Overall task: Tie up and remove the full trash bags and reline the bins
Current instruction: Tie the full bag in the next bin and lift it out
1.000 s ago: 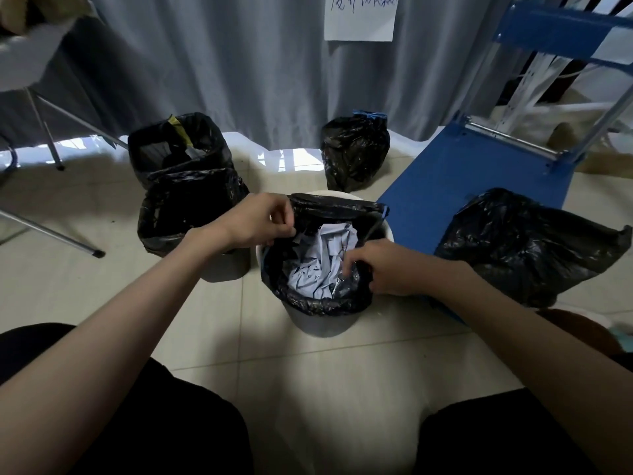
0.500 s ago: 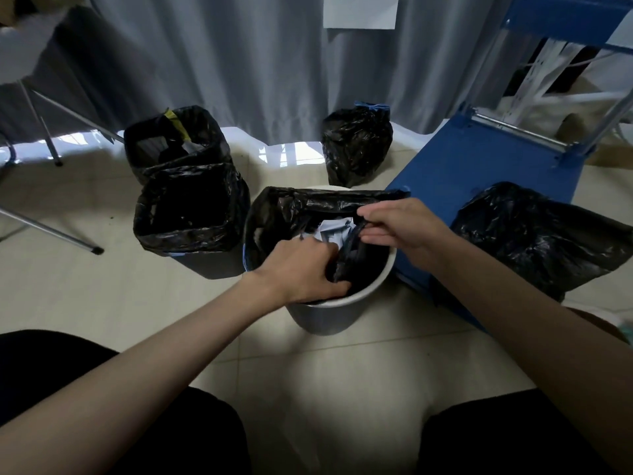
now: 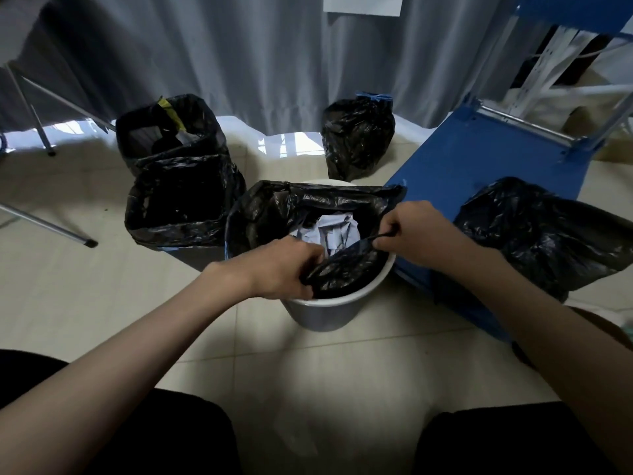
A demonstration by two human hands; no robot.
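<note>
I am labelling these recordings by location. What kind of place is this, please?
Probably an indoor office or utility room, not a kitchen: a tiled floor, a long grey curtain, a blue folding chair, and several bins lined with black bags.

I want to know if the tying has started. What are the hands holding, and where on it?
Both hold the black trash bag by its near rim: left hand grips it, right hand pinches it.

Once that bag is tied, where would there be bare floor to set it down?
Bare tile lies between the white bin and your knees, and at far left beside the lined bins. Right is crowded: blue board, loose bag.
</note>
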